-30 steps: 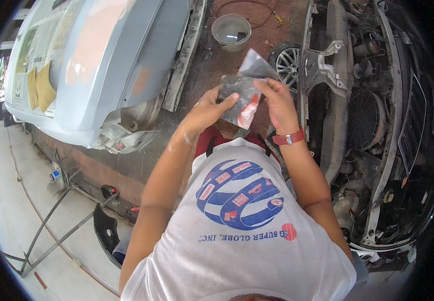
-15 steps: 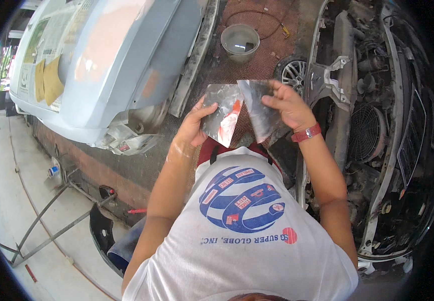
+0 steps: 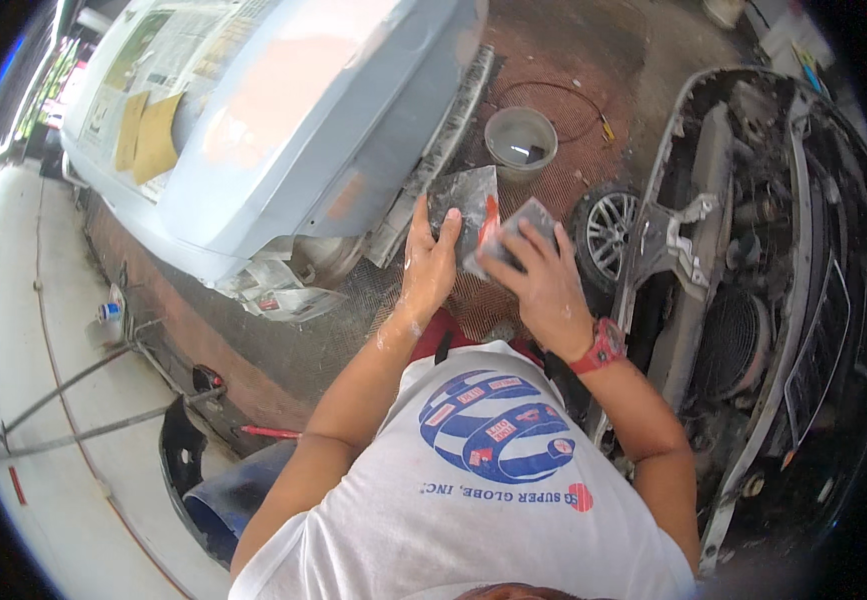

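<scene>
In my left hand [image 3: 427, 265] is a thin, flat metal sheet [image 3: 461, 190], held at its left edge with the thumb on top. A reddish-orange and white smear of putty [image 3: 487, 222] lies along its right side. My right hand [image 3: 556, 300], with a red watch on the wrist, grips a second thin grey sheet [image 3: 533, 214], fingers spread over its upper face. The two sheets meet or overlap at the smear; whether they touch there is blurred. Whitish residue marks my left wrist and forearm.
Left stands a pale grey car body [image 3: 283, 190] with putty patches, masking newspaper and tan paper sheets [image 3: 156, 140]. Ahead on the red mat sits a bowl of liquid [image 3: 520, 140] near a thin hose. Right is a front-stripped car [image 3: 698, 230] with its wheel [image 3: 611, 232]. Metal stand [image 3: 133, 345] at left.
The right sheet has swung down and left across the left sheet's smear, and my right hand has turned palm-down over it. My left fingers have straightened. The view has shifted slightly.
</scene>
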A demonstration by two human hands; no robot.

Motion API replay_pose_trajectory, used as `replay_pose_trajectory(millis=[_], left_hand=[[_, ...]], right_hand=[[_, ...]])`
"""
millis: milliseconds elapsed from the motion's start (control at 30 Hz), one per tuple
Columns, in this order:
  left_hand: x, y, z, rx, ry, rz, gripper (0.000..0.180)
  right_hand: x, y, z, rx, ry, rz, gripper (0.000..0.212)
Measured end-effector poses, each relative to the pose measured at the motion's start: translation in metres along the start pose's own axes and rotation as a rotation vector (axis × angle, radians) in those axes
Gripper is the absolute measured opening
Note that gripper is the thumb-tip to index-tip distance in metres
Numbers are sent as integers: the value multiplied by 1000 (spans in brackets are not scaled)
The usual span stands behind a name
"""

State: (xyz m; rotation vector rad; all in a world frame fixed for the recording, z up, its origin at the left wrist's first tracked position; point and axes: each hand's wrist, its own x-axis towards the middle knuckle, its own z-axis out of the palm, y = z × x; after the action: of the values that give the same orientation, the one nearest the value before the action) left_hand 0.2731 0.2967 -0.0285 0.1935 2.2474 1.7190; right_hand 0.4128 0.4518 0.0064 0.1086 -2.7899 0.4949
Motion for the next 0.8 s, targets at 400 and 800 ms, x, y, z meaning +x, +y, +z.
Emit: replay_pose_trajectory(millis=[400,800], left_hand=[[-2,33,7,-787,-168,-156,45],[10,-7,16,-478,58,-2,47]], right_hand=[[19,23,3,363,-92,166,68],[24,23,-38,35,-50,24,59]])
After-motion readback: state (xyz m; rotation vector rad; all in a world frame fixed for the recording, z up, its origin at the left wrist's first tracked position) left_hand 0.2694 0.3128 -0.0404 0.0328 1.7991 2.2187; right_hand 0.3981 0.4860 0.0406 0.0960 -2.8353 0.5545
